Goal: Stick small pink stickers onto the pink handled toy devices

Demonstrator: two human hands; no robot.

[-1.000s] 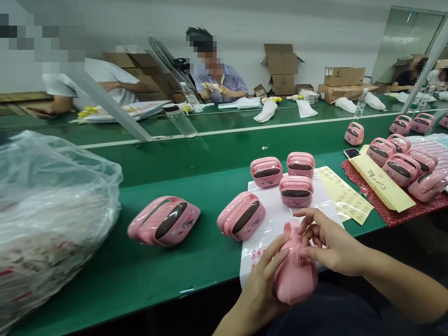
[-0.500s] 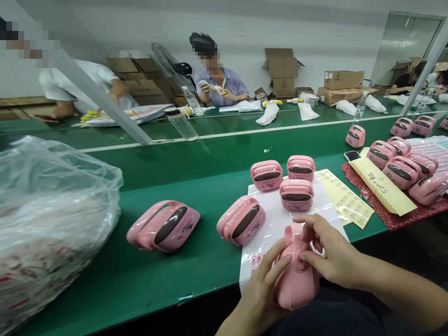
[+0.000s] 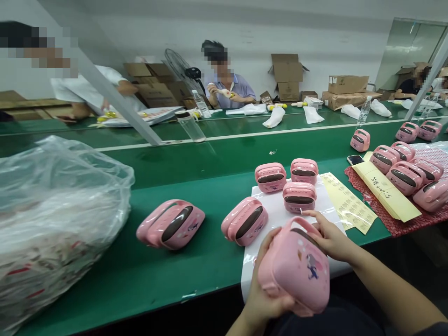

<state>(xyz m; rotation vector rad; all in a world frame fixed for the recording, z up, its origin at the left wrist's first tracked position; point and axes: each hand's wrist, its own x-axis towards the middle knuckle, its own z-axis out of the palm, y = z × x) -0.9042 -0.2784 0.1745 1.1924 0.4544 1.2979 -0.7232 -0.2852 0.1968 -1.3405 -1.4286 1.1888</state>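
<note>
Both my hands hold one pink handled toy case (image 3: 297, 268) just off the near edge of the green bench, its printed face turned toward me. My left hand (image 3: 263, 294) grips its lower left side, fingers wrapped round it. My right hand (image 3: 327, 238) rests on its top by the handle, fingers closed on it. Beyond it a white sticker sheet (image 3: 280, 219) lies on the bench with three more pink cases (image 3: 299, 197) standing on it. Two other pink cases (image 3: 245, 227) (image 3: 171, 228) lie on their sides to the left.
A big clear plastic bag (image 3: 52, 219) fills the left. Yellow label strips (image 3: 348, 207), a red mat (image 3: 395, 219) with several pink cases and a phone (image 3: 355, 159) sit at right. Other people work across the green conveyor (image 3: 196, 158), among bottles and cardboard boxes.
I have turned the pink case over, so its printed face now shows instead of its back. My right hand has shifted to its top edge; my left hand has slid lower.
</note>
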